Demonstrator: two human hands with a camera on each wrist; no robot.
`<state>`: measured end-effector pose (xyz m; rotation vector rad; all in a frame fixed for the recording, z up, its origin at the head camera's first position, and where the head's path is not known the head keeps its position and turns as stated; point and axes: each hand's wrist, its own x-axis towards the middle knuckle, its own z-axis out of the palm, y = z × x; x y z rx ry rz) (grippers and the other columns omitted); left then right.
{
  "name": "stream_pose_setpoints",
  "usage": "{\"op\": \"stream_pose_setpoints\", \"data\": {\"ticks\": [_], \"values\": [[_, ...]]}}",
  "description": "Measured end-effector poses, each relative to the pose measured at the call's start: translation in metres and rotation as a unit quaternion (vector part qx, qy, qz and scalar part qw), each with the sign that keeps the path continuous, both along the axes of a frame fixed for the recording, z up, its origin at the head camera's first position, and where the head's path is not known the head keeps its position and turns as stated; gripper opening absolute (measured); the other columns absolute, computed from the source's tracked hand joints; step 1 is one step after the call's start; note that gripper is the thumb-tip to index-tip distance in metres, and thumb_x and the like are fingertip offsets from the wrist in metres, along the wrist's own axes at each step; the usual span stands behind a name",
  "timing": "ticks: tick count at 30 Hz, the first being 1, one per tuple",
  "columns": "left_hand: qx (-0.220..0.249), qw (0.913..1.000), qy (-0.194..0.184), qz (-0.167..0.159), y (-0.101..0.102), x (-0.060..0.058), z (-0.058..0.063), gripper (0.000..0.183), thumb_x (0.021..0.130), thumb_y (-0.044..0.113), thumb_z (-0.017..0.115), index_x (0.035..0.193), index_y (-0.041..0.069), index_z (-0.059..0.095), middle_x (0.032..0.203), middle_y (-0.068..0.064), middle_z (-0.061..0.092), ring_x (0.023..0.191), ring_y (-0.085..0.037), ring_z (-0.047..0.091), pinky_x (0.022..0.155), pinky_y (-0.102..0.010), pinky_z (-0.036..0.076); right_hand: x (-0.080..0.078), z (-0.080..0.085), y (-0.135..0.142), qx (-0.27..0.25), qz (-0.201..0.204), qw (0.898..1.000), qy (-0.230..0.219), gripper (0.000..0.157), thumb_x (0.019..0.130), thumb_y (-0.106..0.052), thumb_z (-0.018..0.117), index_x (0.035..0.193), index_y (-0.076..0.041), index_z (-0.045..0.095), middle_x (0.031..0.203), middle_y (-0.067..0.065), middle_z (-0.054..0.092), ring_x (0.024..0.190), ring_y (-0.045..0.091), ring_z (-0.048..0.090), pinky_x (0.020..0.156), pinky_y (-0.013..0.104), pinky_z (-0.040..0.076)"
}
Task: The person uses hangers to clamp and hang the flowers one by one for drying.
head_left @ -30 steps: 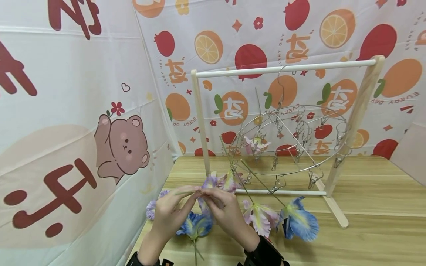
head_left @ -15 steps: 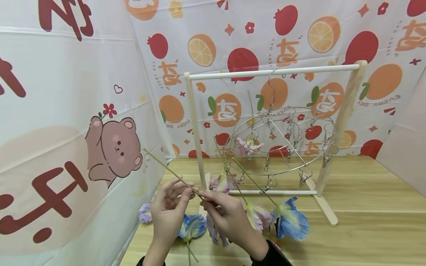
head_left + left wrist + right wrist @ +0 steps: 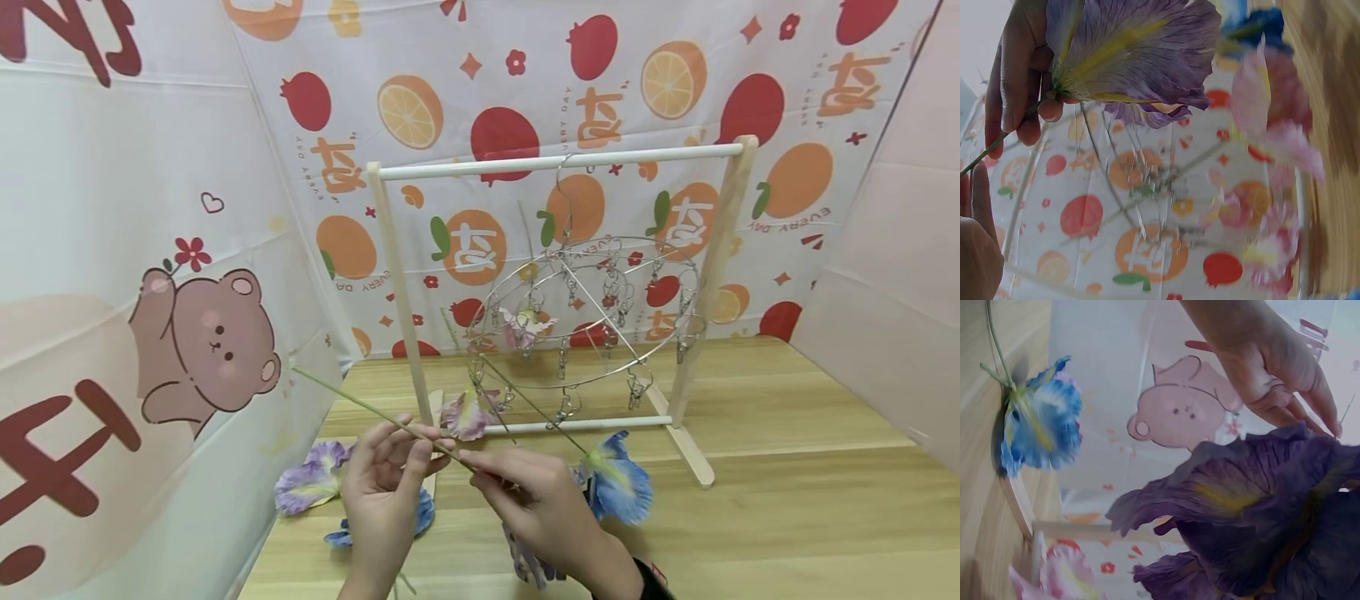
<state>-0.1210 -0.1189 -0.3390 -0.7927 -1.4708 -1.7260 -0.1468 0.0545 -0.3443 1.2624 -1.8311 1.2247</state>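
A purple artificial iris point(image 3: 1141, 53) is held between both hands, its green stem point(image 3: 352, 400) pointing up and left in the head view. My right hand point(image 3: 536, 504) pinches the stem close below the bloom, whose petals point(image 3: 528, 560) show partly under that hand. My left hand point(image 3: 390, 492) has its thumb and fingertips on the stem farther along, the other fingers loosely bent. In the right wrist view the dark bloom point(image 3: 1229, 506) covers most of the right hand, and the left hand point(image 3: 1279, 375) reaches the stem behind it.
A wooden rack point(image 3: 555, 164) carries a round wire clip hanger point(image 3: 600, 317). A pink flower point(image 3: 525, 327) hangs among its clips. On the table point(image 3: 787, 500) lie a blue flower point(image 3: 618, 483), a pink flower point(image 3: 468, 415), a lilac flower point(image 3: 309, 482) and another blue flower point(image 3: 424, 512).
The held stem has come into plain view, pointing left, and the hands have drawn slightly apart along it. The head view has turned right, so the rack sits farther left.
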Motion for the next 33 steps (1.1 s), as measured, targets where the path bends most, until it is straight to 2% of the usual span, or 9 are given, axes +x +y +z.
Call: {"op": "stream_pose_setpoints", "data": {"ticks": [2,5,8,15,18,24,28,29,33], "values": [[-0.002,0.9999,-0.012,-0.007,0.010,0.001,-0.001,0.038,0.091,-0.017,0.046,0.127,-0.004,0.049,0.108,0.007,0.068,0.093,-0.008,0.071,0.074,-0.027,0.062,0.003,0.000,0.010,0.000,-0.011,1.000,0.003,0.029,0.086,0.000,0.067,0.114,-0.008,0.069,0.092,0.000,0.074,0.068,-0.002,0.058,0.062,0.002,0.048],[0.001,0.9994,-0.014,-0.031,0.024,0.001,-0.003,0.038,0.092,-0.017,0.045,0.126,-0.001,0.050,0.108,0.007,0.068,0.093,-0.008,0.071,0.074,-0.027,0.063,0.007,-0.001,0.026,0.000,-0.025,1.000,0.002,0.030,0.085,-0.001,0.068,0.114,-0.009,0.070,0.090,-0.002,0.074,0.071,-0.002,0.059,0.064,0.003,0.048],[0.001,0.9986,-0.003,-0.052,0.039,-0.001,-0.005,0.037,0.091,-0.017,0.045,0.125,-0.001,0.051,0.109,0.006,0.068,0.094,-0.008,0.070,0.072,-0.028,0.063,0.010,-0.002,0.040,-0.009,-0.027,1.000,0.004,0.031,0.084,0.001,0.068,0.113,-0.008,0.070,0.083,-0.003,0.072,0.063,-0.004,0.051,0.057,0.000,0.042],[0.004,0.9958,0.015,-0.090,0.075,-0.006,-0.005,0.037,0.091,-0.019,0.045,0.123,-0.003,0.051,0.108,0.006,0.067,0.094,-0.009,0.070,0.072,-0.027,0.063,0.016,-0.003,0.075,-0.020,-0.029,0.999,-0.011,0.034,0.081,0.008,0.068,0.112,-0.005,0.070,0.089,0.004,0.074,0.064,-0.001,0.058,0.055,0.003,0.047],[0.007,0.9942,0.022,-0.105,0.091,-0.008,-0.005,0.036,0.090,-0.019,0.045,0.123,-0.004,0.050,0.109,0.006,0.067,0.094,-0.008,0.070,0.072,-0.028,0.063,0.018,-0.003,0.090,-0.021,-0.041,0.999,-0.012,0.033,0.080,0.009,0.069,0.110,-0.004,0.070,0.087,0.004,0.074,0.061,-0.002,0.055,0.052,0.003,0.045],[0.001,0.9927,0.048,-0.111,0.120,-0.019,-0.003,0.031,0.089,-0.020,0.048,0.118,-0.011,0.050,0.108,0.008,0.067,0.094,-0.006,0.070,0.071,-0.028,0.063,0.018,-0.003,0.120,-0.014,-0.066,0.997,-0.042,0.032,0.080,0.007,0.070,0.109,-0.005,0.071,0.085,0.003,0.074,0.057,-0.004,0.052,0.046,0.004,0.044],[-0.001,0.9924,0.046,-0.114,0.134,-0.030,-0.004,0.033,0.088,-0.019,0.050,0.120,-0.009,0.052,0.107,0.009,0.066,0.092,-0.005,0.069,0.070,-0.027,0.063,0.010,-0.002,0.141,0.002,-0.095,0.994,-0.046,0.033,0.080,0.006,0.071,0.110,-0.007,0.071,0.089,0.003,0.074,0.066,-0.002,0.061,0.055,0.009,0.053],[0.001,0.9919,0.044,-0.119,0.137,-0.032,-0.004,0.033,0.088,-0.019,0.050,0.120,-0.009,0.052,0.106,0.008,0.066,0.092,-0.005,0.069,0.070,-0.027,0.063,0.008,-0.002,0.146,0.005,-0.105,0.993,-0.060,0.032,0.081,0.005,0.070,0.110,-0.008,0.071,0.090,0.004,0.075,0.068,-0.002,0.062,0.056,0.011,0.054],[0.003,0.9909,0.029,-0.132,0.147,-0.040,-0.009,0.032,0.089,-0.017,0.050,0.120,-0.009,0.052,0.105,0.008,0.067,0.091,-0.005,0.070,0.070,-0.025,0.063,-0.005,-0.001,0.172,0.015,-0.186,0.976,-0.108,0.023,0.085,-0.001,0.067,0.106,-0.010,0.071,0.090,0.004,0.076,0.074,-0.001,0.066,0.062,0.016,0.058]]}}
